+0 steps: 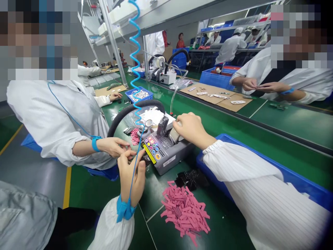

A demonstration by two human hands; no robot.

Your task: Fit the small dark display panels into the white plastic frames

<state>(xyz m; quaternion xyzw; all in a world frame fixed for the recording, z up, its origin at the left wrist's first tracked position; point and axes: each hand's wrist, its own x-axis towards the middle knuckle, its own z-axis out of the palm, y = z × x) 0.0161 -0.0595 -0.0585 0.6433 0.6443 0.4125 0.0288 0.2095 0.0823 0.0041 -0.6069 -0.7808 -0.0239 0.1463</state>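
A grey automatic tape dispenser [170, 158] with coloured buttons and a lit red display stands on the green bench. My right hand [191, 130] is closed over a pale tape roll [174, 134] at the back of the dispenser; its far fingers are hidden. At the machine's front edge is my left hand [131, 173], thumb and index finger apart, with nothing visible in it. A blue wrist strap [125, 209] circles that wrist, its cord running upward. Close beside my left fingers is a co-worker's hand [114, 146]. Pink strips [184, 211] lie heaped in front of the dispenser.
Black pieces [191, 178] lie between the dispenser and the pink heap. A blue bin [215, 166] sits under my right forearm. A black hose [130, 106] arches behind the machine, and a coiled blue air line [134, 55] hangs down. Another worker sits across the bench.
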